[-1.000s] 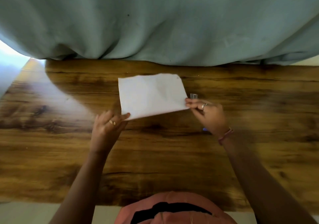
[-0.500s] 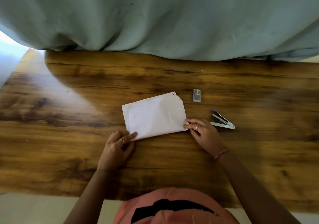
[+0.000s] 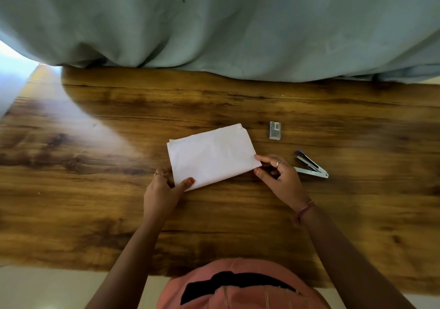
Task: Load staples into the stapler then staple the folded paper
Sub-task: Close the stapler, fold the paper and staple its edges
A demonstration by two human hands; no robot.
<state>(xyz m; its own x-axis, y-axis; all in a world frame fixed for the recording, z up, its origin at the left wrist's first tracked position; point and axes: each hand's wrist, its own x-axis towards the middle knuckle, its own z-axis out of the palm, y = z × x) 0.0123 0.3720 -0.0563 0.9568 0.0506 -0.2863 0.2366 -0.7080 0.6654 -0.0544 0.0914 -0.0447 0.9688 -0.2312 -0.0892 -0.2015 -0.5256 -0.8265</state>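
Okay, folded white paper sheet point(image 3: 210, 156) lies flat mid wooden counter point(image 3: 95, 201). Left hand point(image 3: 162, 189) pinches its near-left corner, thumb on top, grip closed on the paper. Right hand point(image 3: 278, 177) touches the right corner with a straight index fingertip, other fingers loosely curled, gripping nothing. Small blue-and-silver stapler point(image 3: 310, 164) lies hinged apart just right of that hand. Small grey staple box point(image 3: 274, 130) sits beyond, near the pale green curtain point(image 3: 238, 23).
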